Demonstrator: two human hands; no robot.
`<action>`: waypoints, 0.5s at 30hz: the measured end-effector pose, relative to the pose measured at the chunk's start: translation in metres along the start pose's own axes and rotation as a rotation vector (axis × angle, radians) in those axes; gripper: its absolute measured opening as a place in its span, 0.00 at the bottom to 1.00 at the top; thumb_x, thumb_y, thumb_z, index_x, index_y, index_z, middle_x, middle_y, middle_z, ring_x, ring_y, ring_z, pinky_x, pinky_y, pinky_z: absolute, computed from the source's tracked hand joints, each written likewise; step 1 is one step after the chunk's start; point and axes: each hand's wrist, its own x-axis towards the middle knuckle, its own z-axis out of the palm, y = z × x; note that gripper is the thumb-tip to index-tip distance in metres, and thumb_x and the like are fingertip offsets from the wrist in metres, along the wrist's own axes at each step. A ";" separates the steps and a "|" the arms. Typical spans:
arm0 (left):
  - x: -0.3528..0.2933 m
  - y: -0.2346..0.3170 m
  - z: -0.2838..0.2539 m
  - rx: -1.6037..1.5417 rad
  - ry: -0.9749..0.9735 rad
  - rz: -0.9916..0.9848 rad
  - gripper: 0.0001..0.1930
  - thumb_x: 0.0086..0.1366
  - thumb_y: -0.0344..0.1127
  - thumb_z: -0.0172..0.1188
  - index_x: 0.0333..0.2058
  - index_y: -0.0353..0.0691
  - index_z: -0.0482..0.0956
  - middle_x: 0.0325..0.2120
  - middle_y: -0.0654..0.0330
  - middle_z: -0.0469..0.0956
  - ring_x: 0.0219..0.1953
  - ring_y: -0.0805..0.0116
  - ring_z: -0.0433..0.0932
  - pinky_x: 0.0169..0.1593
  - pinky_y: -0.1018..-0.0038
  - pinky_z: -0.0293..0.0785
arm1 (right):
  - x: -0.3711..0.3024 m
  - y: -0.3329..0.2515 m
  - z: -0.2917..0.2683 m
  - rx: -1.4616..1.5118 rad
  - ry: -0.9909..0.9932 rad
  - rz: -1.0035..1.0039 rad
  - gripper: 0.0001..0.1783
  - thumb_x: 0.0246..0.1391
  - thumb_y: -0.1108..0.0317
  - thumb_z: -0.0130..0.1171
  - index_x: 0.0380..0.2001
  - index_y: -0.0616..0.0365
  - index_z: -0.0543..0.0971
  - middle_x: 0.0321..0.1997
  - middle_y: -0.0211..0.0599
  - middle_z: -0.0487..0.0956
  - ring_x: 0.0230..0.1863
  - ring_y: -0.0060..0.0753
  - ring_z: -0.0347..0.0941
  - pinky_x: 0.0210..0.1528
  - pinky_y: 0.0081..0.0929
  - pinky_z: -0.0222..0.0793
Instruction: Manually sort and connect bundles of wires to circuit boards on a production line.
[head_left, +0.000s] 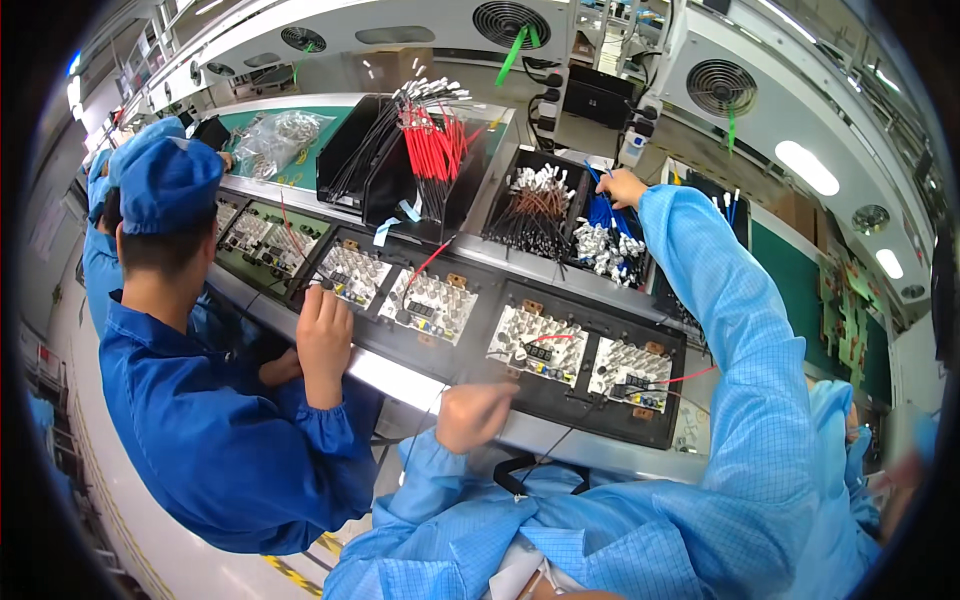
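My right hand (622,188) reaches into a black bin at the far side of the bench. Its fingers pinch at blue wires (601,210) with white connectors (610,247) at their near ends. Over the bench's near edge, my left hand (473,415) is closed and slightly blurred. What it holds, if anything, cannot be made out. In front of me a dark tray (590,392) carries a white circuit board (540,345) with a red wire and a second white circuit board (630,377), also with a red wire attached.
Brown wires (538,210) fill the neighbouring bin. Red and black wires (432,150) stand in a black bin (345,165) farther left. At my left a co-worker in dark blue (220,420) handles a board (355,272). Ventilation fans (720,87) hang overhead.
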 end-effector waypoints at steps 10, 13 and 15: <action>-0.003 -0.006 0.000 0.006 0.030 -0.015 0.08 0.49 0.21 0.58 0.30 0.37 0.79 0.14 0.59 0.72 0.13 0.67 0.70 0.18 0.75 0.64 | 0.000 0.019 -0.018 0.296 -0.103 0.800 0.17 0.51 0.54 0.54 0.40 0.51 0.74 0.39 0.27 0.72 0.39 0.24 0.64 0.40 0.27 0.64; -0.011 -0.009 0.003 0.031 0.067 -0.014 0.07 0.50 0.21 0.58 0.29 0.37 0.79 0.15 0.59 0.73 0.14 0.68 0.71 0.19 0.75 0.64 | -0.013 -0.047 -0.039 0.469 0.113 0.596 0.17 0.52 0.54 0.55 0.40 0.53 0.75 0.33 0.27 0.72 0.34 0.23 0.65 0.35 0.27 0.64; -0.012 -0.010 0.004 0.080 0.019 -0.021 0.08 0.50 0.22 0.58 0.30 0.37 0.79 0.15 0.59 0.74 0.14 0.68 0.71 0.19 0.75 0.65 | -0.026 -0.073 -0.071 0.671 0.127 0.403 0.16 0.53 0.53 0.54 0.34 0.55 0.76 0.24 0.26 0.72 0.27 0.21 0.66 0.29 0.25 0.62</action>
